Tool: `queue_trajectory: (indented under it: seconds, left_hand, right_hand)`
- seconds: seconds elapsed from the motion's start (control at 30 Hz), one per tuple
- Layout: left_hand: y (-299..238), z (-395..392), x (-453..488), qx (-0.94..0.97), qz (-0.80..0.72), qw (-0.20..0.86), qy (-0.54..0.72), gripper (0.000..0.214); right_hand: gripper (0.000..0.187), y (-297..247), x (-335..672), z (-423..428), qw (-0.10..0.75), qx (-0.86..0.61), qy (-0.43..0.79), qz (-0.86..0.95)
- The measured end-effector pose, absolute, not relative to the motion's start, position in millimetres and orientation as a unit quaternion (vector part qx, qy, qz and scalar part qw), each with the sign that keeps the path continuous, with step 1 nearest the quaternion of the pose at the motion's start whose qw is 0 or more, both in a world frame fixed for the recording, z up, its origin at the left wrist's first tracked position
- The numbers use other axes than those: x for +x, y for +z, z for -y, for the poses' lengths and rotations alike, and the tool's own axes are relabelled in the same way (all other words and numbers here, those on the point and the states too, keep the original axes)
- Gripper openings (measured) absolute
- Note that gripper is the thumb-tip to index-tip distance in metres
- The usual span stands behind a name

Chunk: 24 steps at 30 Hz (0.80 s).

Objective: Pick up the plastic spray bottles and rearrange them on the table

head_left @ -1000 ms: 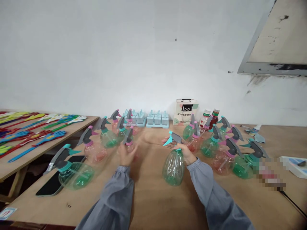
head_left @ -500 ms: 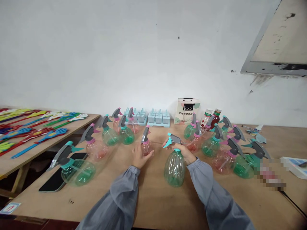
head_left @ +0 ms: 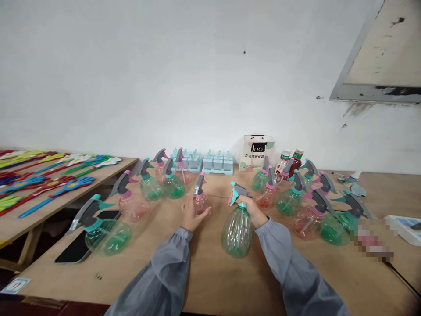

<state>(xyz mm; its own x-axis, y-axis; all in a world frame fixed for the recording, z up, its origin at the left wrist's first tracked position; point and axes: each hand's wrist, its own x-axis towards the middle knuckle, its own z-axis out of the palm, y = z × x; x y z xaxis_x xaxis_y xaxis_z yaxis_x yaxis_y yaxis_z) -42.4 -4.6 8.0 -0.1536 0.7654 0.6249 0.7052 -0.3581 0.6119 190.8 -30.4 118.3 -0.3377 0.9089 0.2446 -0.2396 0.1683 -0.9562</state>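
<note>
My right hand (head_left: 250, 208) is closed around the grey and teal spray head of a clear green spray bottle (head_left: 237, 235), which leans slightly. The turquoise trigger points left, beside my fingers. My left hand (head_left: 194, 214) is wrapped round the body of a pink spray bottle (head_left: 201, 202) with a grey and pink head, standing on the table. Nearest on the left are a pink spray bottle (head_left: 133, 207) and a tilted green spray bottle (head_left: 110, 237). On the right stand another green spray bottle (head_left: 289, 202) and a pink spray bottle (head_left: 307, 223).
Pale blue ice-pop moulds (head_left: 217, 163) and a paper bag (head_left: 256, 153) stand by the wall. Two labelled bottles (head_left: 296, 163) are beside the bag. A phone (head_left: 74, 250) lies at left. Several hand-shaped plastic pieces (head_left: 72, 186) cover the side table.
The green bottle in my right hand has tilted, its base swinging a little left. Its trigger now sits closer to the neck. My left hand and the pink bottle stay put.
</note>
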Motion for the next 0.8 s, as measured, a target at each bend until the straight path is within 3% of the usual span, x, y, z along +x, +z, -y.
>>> queue_trajectory:
  seconds: [0.27,0.43,0.6,0.8]
  left_hand:
    - [8.7,5.2,-42.5,0.648,-0.569,0.04,0.505,0.059]
    - [9.9,5.9,-42.6,0.652,-0.575,0.046,0.492,0.059]
    - [8.4,4.2,-43.1,0.653,-0.573,0.035,0.494,0.059]
    - [6.2,3.4,-43.8,0.657,-0.571,0.025,0.492,0.057]
  right_hand:
    - [0.025,116.7,191.4,27.0,0.49,-0.289,0.572,0.591]
    - [0.017,111.2,191.7,19.7,0.551,-0.309,0.55,0.547]
    - [0.023,111.9,191.1,20.2,0.529,-0.314,0.549,0.566]
    - [0.024,115.0,190.9,25.3,0.565,-0.322,0.517,0.556]
